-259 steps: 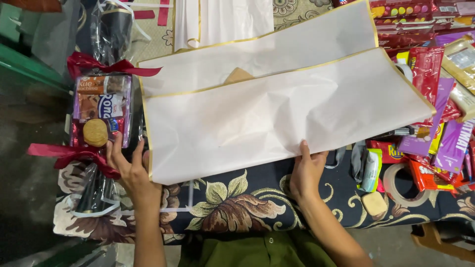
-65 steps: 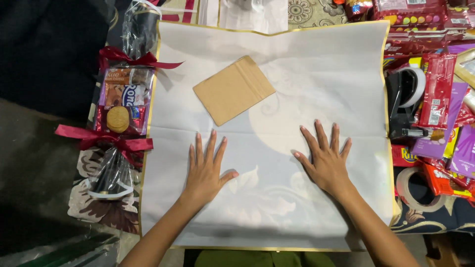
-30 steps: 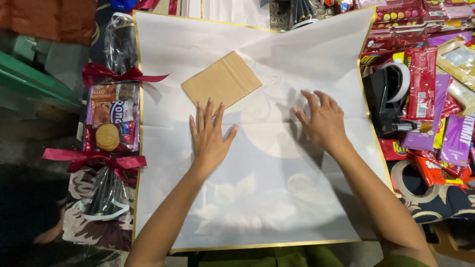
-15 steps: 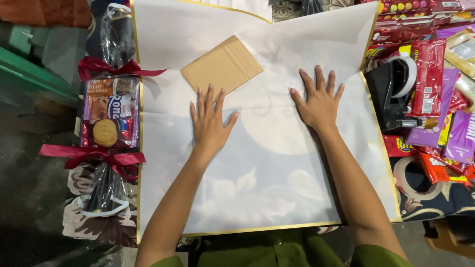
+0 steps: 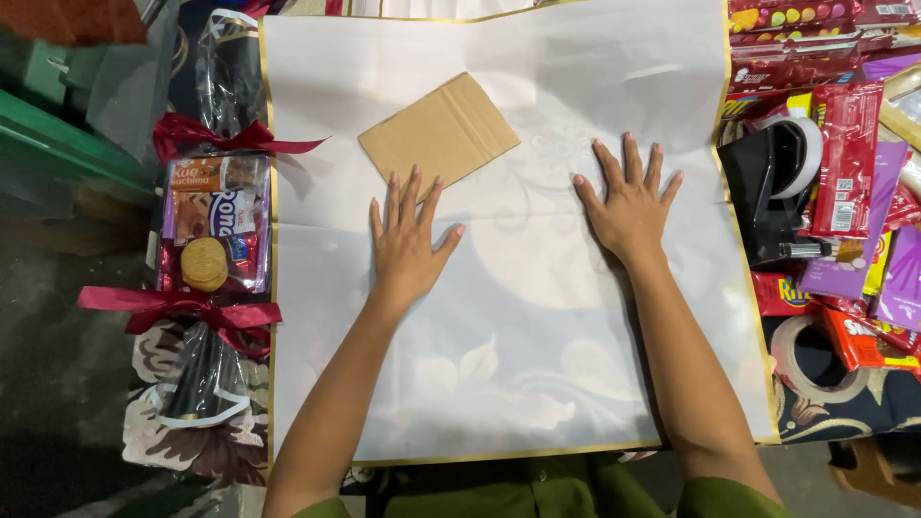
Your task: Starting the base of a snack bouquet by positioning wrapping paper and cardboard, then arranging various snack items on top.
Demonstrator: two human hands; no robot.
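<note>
In the head view, a large white sheet of wrapping paper [image 5: 537,364] with a thin gold border is seen spread flat over a dark floral tablecloth [image 5: 182,451], and both hands are laid on it palm down. The left hand [image 5: 408,245] is pressed flat with fingers spread wide and nothing gripped; its fingertips [image 5: 414,182] are set at, or just short of, the near edge of a tan cardboard piece [image 5: 439,134]; actual contact cannot be made out. The cardboard piece is lain on the paper beyond and slightly to the right of that hand, and its long axis is tilted, running from lower left up to upper right. The right hand [image 5: 628,206] is likewise opened fully and flattened on the paper, with nothing held, and it is placed well apart from the cardboard, off to its right; the left hand is thus the nearer of the two. Just off the paper's left edge, a cellophane-wrapped snack bundle [image 5: 213,240] tied with red ribbons [image 5: 182,307] is laid lengthwise. Beside the right edge, a black tape dispenser [image 5: 772,187] is stood near the right hand, with a heap of red and purple sweet packets [image 5: 854,173] beyond it.
</note>
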